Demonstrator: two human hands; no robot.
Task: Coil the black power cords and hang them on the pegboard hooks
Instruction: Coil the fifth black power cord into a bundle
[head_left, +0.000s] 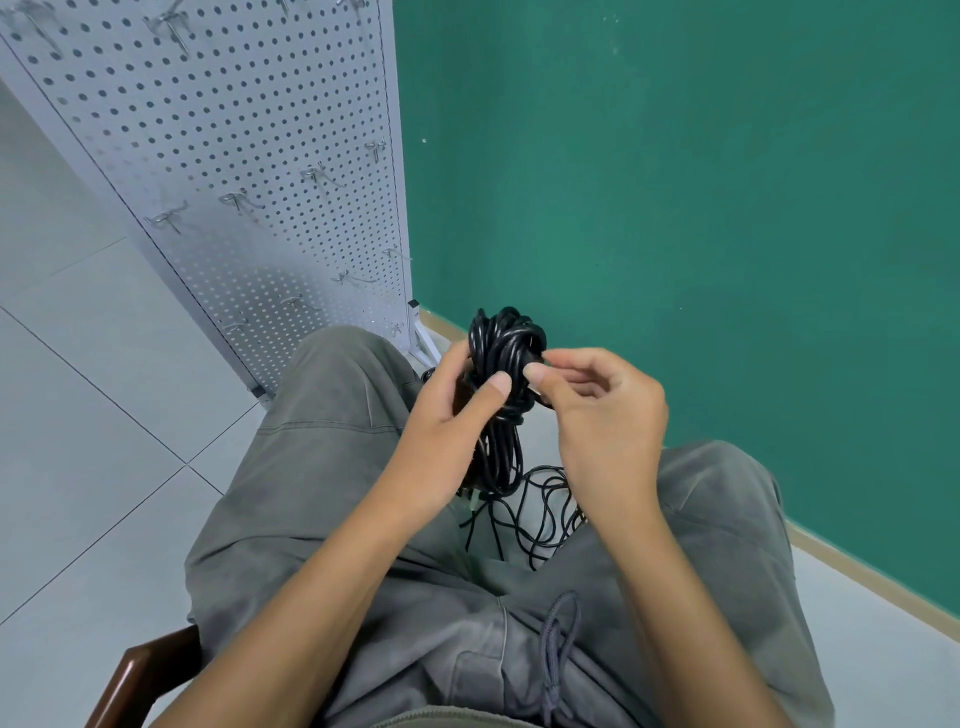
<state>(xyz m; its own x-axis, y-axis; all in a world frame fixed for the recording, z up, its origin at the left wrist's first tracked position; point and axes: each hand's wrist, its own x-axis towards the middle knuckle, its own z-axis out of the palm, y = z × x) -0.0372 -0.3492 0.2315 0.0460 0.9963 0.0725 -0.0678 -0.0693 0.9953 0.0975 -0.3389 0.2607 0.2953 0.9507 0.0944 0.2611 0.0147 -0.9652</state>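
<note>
The black power cords are in two places: one bundle (501, 395) is held up between the knees of a seated person, and a loose tangle (540, 514) lies on the floor (104, 415) below it, between the feet. Largest in view is the green wall (675, 208), then the white pegboard (234, 156) standing left of it, its metal hooks (319, 176) all bare as far as can be seen, so nothing is hung yet. The person wears grey trousers (332, 415) and sits on a dark wooden chair (135, 675).

The left hand (447, 415) has its grip closed around the middle of the bundle, thumb pressed across the strands. The right hand (597, 410) has curled fingers, and thumb and forefinger seem to pinch a strand or cord end at the bundle's upper side; exactly what they pinch is hidden.

The step in hand looks like binding off the coil: wrapping or tucking the tail round the waist of the loops. The next move likely calls for pulling that wrap snug so that the loops do not spring apart, leaving an open loop at the top, then reaching left to slip it over a hook. The tangle on the floor still waits for coiling.
</note>
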